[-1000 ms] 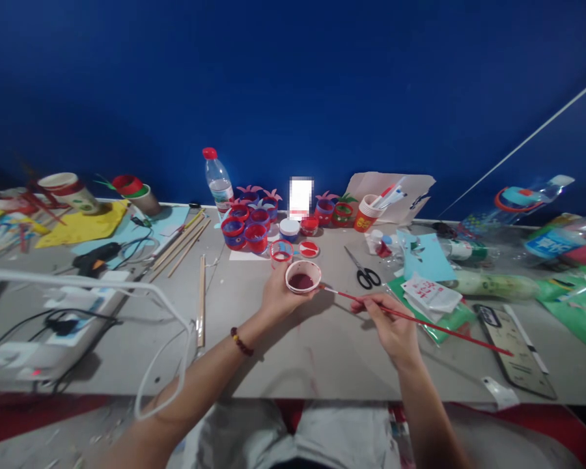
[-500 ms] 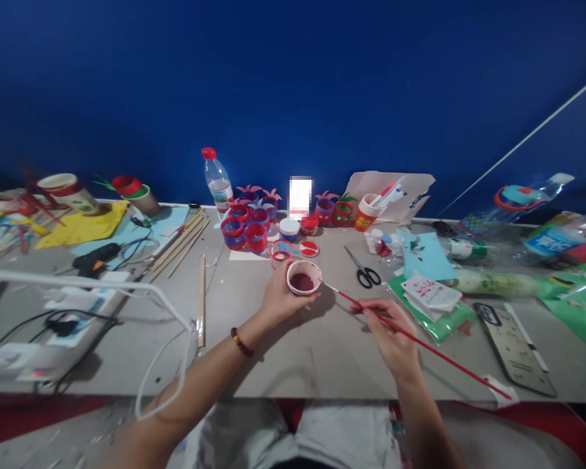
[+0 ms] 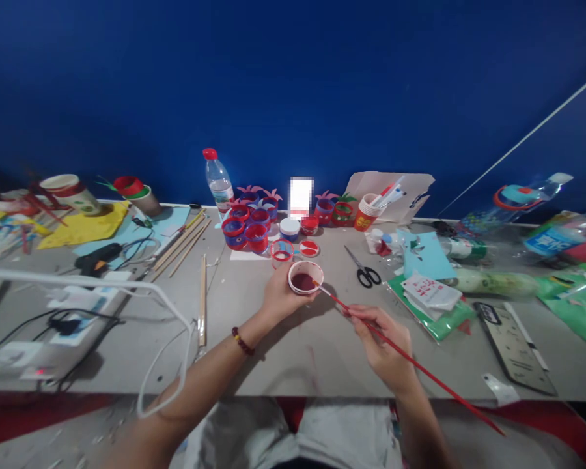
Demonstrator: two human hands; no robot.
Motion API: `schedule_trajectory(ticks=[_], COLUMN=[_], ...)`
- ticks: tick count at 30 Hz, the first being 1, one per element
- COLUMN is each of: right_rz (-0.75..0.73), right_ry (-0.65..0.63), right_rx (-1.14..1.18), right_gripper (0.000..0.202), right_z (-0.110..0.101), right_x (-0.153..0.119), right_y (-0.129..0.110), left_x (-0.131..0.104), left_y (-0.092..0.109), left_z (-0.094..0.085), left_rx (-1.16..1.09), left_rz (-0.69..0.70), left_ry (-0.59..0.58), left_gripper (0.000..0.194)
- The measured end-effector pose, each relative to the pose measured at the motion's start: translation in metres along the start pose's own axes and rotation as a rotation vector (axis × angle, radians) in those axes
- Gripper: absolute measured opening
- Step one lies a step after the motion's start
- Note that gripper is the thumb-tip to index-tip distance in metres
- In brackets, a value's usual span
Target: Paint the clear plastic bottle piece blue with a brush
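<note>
My left hand (image 3: pixel 279 292) is wrapped round a paper cup (image 3: pixel 306 267) with dark red liquid inside, its mouth tilted towards me. Between the fingers and thumb of my right hand (image 3: pixel 381 342) is a long red paintbrush (image 3: pixel 434 376). The brush tip reaches over the cup's rim into its mouth, by the liquid. Just behind the cup stand a clear, red-rimmed cup (image 3: pixel 282 251) and a round red-and-white lid (image 3: pixel 309 248).
Several red and purple paper-trimmed cups (image 3: pixel 256 237) and a water bottle (image 3: pixel 218 179) stand at the back. Scissors (image 3: pixel 366 273) lie right of the cup, a phone (image 3: pixel 510 348) farther right. At left are wooden sticks (image 3: pixel 180 246), a glue gun (image 3: pixel 97 258) and a power strip (image 3: pixel 85 319).
My right hand has moved left and slightly down with the paintbrush. The brush tip has gone from the cup's right rim farther into its mouth. My left hand has barely moved.
</note>
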State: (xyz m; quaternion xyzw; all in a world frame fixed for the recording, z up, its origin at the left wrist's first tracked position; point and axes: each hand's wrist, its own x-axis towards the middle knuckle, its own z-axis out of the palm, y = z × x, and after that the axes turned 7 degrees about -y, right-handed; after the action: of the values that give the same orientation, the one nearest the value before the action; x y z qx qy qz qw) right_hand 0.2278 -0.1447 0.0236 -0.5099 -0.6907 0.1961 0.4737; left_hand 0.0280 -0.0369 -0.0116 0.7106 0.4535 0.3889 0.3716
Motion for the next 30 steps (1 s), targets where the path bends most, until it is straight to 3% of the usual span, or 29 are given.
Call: schedule_trajectory(ticks=[30], right_rz=[-0.038], right_ry=[0.03], right_rx=[-0.053], right_gripper=[0.01], right_z=[-0.0018], right_x=[-0.0082], right_y=[0.0003], left_x=[-0.0004], left_y=[0.0032], left_z=[0.0006], left_rx=[-0.009], left_rz=[-0.032], left_ry=[0.021], left_gripper=[0.046])
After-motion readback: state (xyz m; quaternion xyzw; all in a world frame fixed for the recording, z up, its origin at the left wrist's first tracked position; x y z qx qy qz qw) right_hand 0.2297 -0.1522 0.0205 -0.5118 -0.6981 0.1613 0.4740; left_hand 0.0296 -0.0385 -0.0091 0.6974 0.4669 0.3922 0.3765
